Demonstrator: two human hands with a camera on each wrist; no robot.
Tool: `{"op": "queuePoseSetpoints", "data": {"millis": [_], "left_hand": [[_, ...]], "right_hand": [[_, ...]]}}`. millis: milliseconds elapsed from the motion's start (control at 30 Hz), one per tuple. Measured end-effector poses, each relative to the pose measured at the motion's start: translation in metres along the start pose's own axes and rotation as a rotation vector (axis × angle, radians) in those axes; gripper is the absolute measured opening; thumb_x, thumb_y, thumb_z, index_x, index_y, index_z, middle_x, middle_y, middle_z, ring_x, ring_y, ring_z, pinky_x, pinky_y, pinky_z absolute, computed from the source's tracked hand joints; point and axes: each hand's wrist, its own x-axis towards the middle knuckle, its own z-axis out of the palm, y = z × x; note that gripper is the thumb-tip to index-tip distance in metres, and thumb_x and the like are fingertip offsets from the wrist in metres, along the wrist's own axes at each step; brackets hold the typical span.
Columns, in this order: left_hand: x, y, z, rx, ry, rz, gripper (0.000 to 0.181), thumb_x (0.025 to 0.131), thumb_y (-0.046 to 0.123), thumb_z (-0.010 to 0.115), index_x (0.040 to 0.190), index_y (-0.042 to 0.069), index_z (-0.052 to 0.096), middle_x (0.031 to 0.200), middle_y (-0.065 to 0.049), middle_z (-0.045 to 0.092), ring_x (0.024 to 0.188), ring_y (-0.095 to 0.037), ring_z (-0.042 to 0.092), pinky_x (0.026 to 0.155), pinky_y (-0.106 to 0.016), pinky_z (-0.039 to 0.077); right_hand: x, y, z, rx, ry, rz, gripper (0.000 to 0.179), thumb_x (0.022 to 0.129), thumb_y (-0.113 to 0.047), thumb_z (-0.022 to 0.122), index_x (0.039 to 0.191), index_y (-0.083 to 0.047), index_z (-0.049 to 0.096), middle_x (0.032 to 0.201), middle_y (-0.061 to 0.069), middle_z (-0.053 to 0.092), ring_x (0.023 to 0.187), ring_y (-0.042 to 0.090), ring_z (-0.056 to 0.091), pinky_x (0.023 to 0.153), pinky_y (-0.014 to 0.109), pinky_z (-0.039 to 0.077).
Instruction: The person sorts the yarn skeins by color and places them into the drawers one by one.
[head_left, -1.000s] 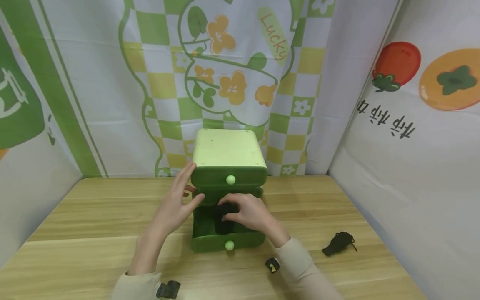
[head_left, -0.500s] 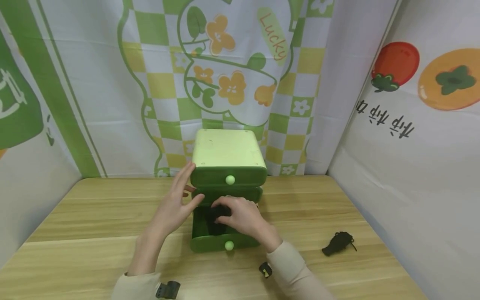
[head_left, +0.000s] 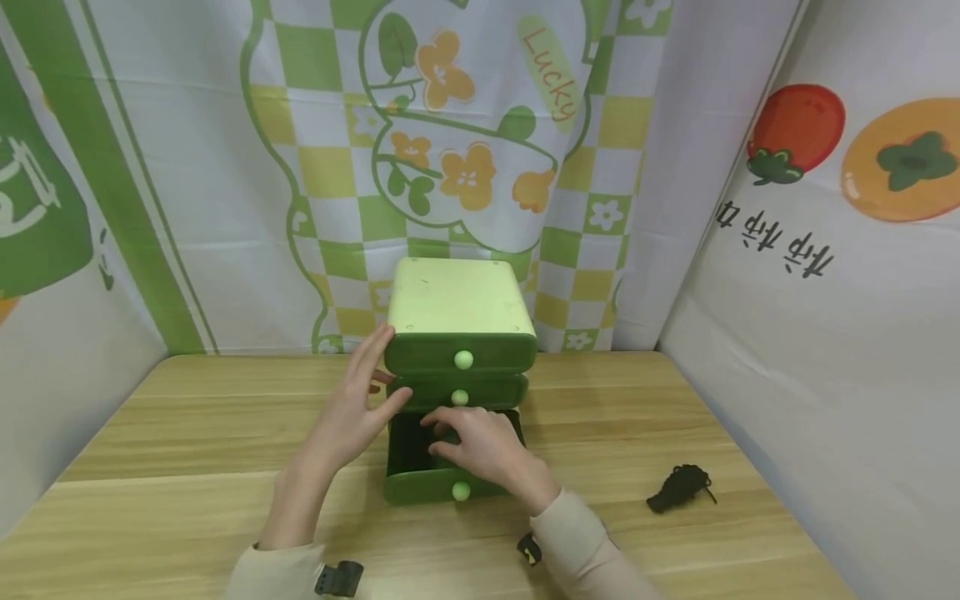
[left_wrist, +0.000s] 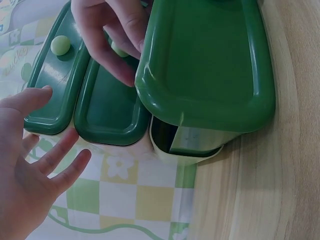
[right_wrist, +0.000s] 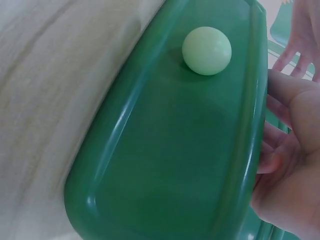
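Note:
A small cabinet with a pale green top (head_left: 461, 296) and three dark green drawers stands on the table. Its bottom drawer (head_left: 427, 487) is pulled out; the upper two are closed. My left hand (head_left: 348, 417) rests with spread fingers at the cabinet's left side, fingertips by the top drawer's edge. My right hand (head_left: 480, 446) reaches over the bottom drawer, fingers loosely bent, with nothing showing between thumb and forefinger. A black thing (head_left: 407, 446) lies in the drawer's left part, partly hidden by the right fingers. In the right wrist view, the right hand (right_wrist: 295, 135) is behind the drawer front (right_wrist: 170, 130).
A black bundle with thin cords (head_left: 681, 487) lies on the wooden table (head_left: 637, 433) to the right. Small black devices are at both sleeves, one by the left (head_left: 341, 577) and one by the right (head_left: 529, 549). A patterned curtain (head_left: 345, 167) hangs behind the cabinet.
My right hand has moved the black thing leftward and lower inside the bottom drawer and has let go of it. The left hand has stayed at the cabinet's side.

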Motion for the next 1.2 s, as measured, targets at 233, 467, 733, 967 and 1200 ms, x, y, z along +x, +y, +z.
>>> {"op": "queuePoseSetpoints", "data": {"millis": [233, 467, 733, 967, 1200], "left_hand": [[-0.001, 0.0, -0.001, 0.002, -0.003, -0.006, 0.085, 0.097, 0.022, 0.065, 0.161, 0.028, 0.009, 0.168, -0.001, 0.008, 0.113, -0.029, 0.06, 0.095, -0.051, 0.055], [-0.002, -0.001, -0.002, 0.01, -0.002, -0.022, 0.084, 0.098, 0.024, 0.065, 0.161, 0.028, 0.009, 0.168, 0.0, 0.008, 0.113, -0.029, 0.06, 0.094, -0.049, 0.055], [0.0, -0.001, 0.0, 0.019, -0.005, -0.023, 0.083, 0.098, 0.026, 0.064, 0.161, 0.03, 0.009, 0.168, 0.0, 0.009, 0.113, -0.027, 0.06, 0.097, -0.049, 0.054], [0.0, 0.0, -0.001, 0.011, 0.01, -0.023, 0.084, 0.098, 0.023, 0.064, 0.161, 0.028, 0.009, 0.168, -0.001, 0.009, 0.111, -0.028, 0.059, 0.098, -0.05, 0.053], [0.001, 0.0, 0.001, 0.041, 0.013, -0.019, 0.082, 0.099, 0.026, 0.063, 0.161, 0.028, 0.01, 0.168, -0.001, 0.01, 0.11, -0.027, 0.062, 0.095, -0.049, 0.055]], "right_hand": [[-0.004, 0.003, -0.001, -0.013, 0.028, -0.015, 0.031, 0.092, -0.034, 0.072, 0.122, -0.028, 0.069, 0.104, -0.01, 0.075, 0.072, 0.003, 0.066, 0.046, 0.017, 0.042], [-0.011, 0.01, -0.005, -0.019, 0.083, -0.045, 0.028, 0.091, -0.031, 0.072, 0.118, -0.023, 0.071, 0.1, -0.009, 0.075, 0.084, 0.01, 0.071, 0.057, 0.018, 0.048], [-0.029, 0.023, -0.014, -0.024, 0.135, -0.038, 0.026, 0.091, -0.03, 0.073, 0.115, -0.022, 0.072, 0.097, -0.009, 0.074, 0.085, 0.011, 0.07, 0.064, 0.022, 0.053], [-0.046, 0.037, -0.026, -0.028, 0.191, -0.06, 0.023, 0.089, -0.026, 0.075, 0.111, -0.02, 0.073, 0.092, -0.007, 0.074, 0.084, 0.015, 0.071, 0.068, 0.027, 0.055], [-0.069, 0.06, -0.033, -0.039, 0.198, -0.01, 0.023, 0.087, -0.024, 0.077, 0.109, -0.018, 0.074, 0.089, -0.008, 0.074, 0.075, 0.012, 0.068, 0.062, 0.023, 0.053]]}}
